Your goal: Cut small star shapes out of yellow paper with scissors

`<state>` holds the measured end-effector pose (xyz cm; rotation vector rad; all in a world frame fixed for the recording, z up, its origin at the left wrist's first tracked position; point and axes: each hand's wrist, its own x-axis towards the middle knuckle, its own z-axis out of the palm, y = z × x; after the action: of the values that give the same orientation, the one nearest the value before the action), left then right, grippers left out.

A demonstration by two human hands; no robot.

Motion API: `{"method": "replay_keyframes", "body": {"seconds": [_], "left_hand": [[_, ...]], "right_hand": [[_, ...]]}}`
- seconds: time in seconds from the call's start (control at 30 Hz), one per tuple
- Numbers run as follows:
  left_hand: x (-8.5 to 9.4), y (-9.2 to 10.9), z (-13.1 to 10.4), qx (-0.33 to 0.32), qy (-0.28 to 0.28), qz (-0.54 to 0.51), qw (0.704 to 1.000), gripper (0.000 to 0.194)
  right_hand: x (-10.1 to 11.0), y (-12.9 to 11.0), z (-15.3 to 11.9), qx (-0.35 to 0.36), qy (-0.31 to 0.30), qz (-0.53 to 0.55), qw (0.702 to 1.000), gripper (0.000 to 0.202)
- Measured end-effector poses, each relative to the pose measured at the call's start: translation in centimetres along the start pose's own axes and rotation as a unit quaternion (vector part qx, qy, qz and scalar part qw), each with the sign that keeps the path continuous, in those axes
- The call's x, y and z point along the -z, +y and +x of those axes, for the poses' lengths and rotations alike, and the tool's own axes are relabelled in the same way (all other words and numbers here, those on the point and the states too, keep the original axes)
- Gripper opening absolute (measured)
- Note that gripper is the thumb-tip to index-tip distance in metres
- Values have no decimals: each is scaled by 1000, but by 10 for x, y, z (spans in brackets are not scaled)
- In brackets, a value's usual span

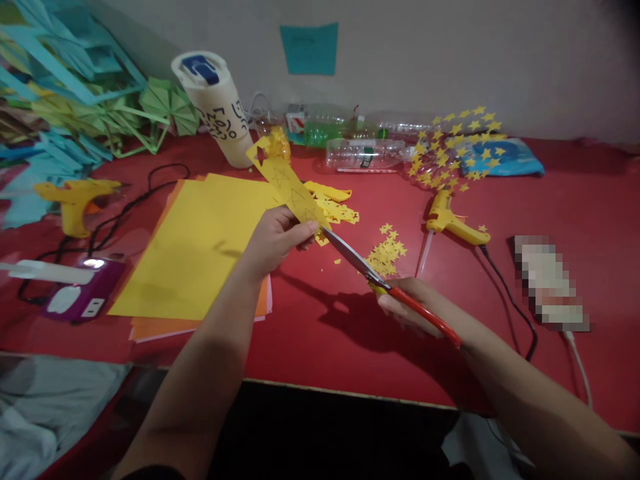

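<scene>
Pinched in my left hand [283, 240] is a strip of yellow paper [287, 183] with star outlines drawn along it. My right hand [417, 303] grips a pair of scissors [350, 253] with red handles, and the blade tips meet the strip's lower end beside my left thumb. Just beyond the blades lies a small heap of cut yellow stars [387, 250]. Yellow paper scraps [335, 207] are behind the strip. Under my left forearm a stack of coloured sheets [185, 233], yellow on top, rests on the red table [310, 347].
Yellow glue guns stand at the left [75, 200] and right [450, 220], with cords trailing. A purple power strip [83, 290], a white tumbler [215, 107], plastic bottles [367, 155], stars on a bottle [445, 150], and a phone [550, 283] surround the work. Paper shapes [65, 87] pile up left.
</scene>
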<state>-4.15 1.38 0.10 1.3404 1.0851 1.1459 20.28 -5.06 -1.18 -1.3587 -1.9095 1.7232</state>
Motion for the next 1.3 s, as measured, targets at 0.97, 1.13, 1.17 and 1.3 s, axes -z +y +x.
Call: {"method": "replay_keyframes", "body": {"seconds": [0.97, 1.13, 1.17, 1.3], "left_hand": [[4, 2, -1, 35, -29, 15, 999, 7], [4, 0, 1, 34, -21, 4, 999, 7], [4, -1, 1, 31, -20, -1, 999, 7], [0, -4, -2, 31, 5, -18, 999, 13]], "right_hand": [[1, 0, 2, -16, -7, -28, 999, 59], [1, 4, 2, -7, -2, -21, 1000, 58], [0, 5, 2, -3, -1, -17, 1000, 58], [-1, 5, 1, 3, 12, -4, 1000, 58]]}}
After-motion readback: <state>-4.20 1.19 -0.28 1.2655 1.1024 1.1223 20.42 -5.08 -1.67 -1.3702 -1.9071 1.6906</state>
